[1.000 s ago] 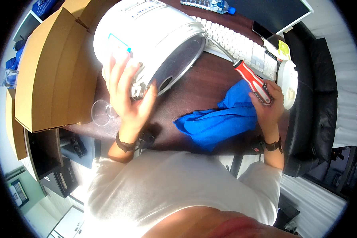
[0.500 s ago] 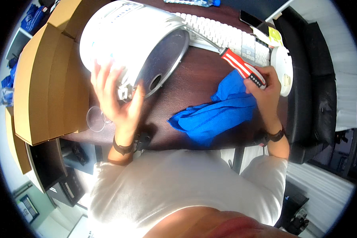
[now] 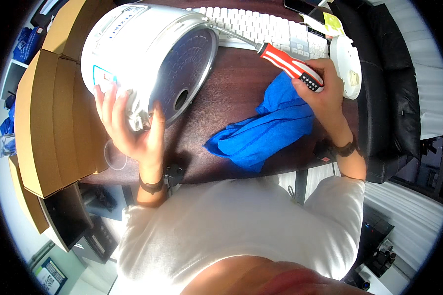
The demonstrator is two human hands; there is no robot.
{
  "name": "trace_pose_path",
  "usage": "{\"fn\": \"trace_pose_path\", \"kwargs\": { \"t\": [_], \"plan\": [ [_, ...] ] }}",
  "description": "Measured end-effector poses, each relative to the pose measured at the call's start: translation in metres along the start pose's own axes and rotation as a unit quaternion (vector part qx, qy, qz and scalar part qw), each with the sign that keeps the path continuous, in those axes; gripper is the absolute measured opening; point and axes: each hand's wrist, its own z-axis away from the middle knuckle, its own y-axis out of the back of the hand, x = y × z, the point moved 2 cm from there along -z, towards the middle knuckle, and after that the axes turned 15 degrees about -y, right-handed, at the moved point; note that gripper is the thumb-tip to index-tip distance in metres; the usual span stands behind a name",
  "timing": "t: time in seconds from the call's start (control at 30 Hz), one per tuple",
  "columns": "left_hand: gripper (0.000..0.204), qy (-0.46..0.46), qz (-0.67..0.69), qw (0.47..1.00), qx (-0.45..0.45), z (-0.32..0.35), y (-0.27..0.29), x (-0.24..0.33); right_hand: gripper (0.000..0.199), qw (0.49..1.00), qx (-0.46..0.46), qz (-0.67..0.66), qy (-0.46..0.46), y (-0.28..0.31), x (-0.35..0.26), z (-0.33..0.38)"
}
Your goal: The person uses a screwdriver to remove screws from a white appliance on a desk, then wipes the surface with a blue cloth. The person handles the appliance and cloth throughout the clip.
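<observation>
A large white cylindrical appliance (image 3: 128, 49) lies tipped on its side, its dark perforated metal end plate (image 3: 189, 64) turned right toward me. My left hand (image 3: 133, 123) grips the near lower rim, thumb at the end plate and fingers over the white side. In my right hand (image 3: 330, 91) is a screwdriver (image 3: 285, 60) with a red, white and black handle. Its shaft points left and its tip meets the upper rim of the appliance; the exact contact is too small to tell. Below the screwdriver, a crumpled blue cloth (image 3: 266, 132) lies on the dark table.
Behind the screwdriver lies a white keyboard (image 3: 261, 29). A round white part (image 3: 345, 66) sits by the table's right edge, near a black couch (image 3: 391, 73). Open cardboard boxes (image 3: 44, 123) stand at the left, with a clear round item (image 3: 114, 156) beside them.
The appliance, both hands and the screwdriver have shifted slightly left and up in the view, along with the keyboard, so my head seems to have moved. Both grips look the same.
</observation>
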Motion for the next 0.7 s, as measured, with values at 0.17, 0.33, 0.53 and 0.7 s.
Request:
{"fn": "trace_pose_path", "kwargs": {
  "t": [0.17,0.33,0.53,0.7],
  "plan": [
    [0.057,-0.007,-0.005,1.000,-0.012,-0.0015,0.0006,-0.0010,0.041,1.000,-0.009,0.020,-0.007,0.0031,-0.0030,-0.0020],
    [0.056,-0.002,-0.005,1.000,-0.007,-0.0015,0.0011,-0.0015,0.037,0.995,-0.051,-0.063,-0.060,-0.0025,-0.0040,0.0007],
    [0.056,-0.004,-0.005,1.000,-0.015,-0.0030,0.0009,-0.0027,0.031,0.981,-0.082,-0.132,-0.117,-0.0019,-0.0027,-0.0024],
    [0.056,-0.005,-0.006,1.000,-0.015,-0.0037,-0.0002,-0.0020,0.029,0.942,-0.142,-0.204,-0.224,-0.0004,0.0030,-0.0056]
  ]
}}
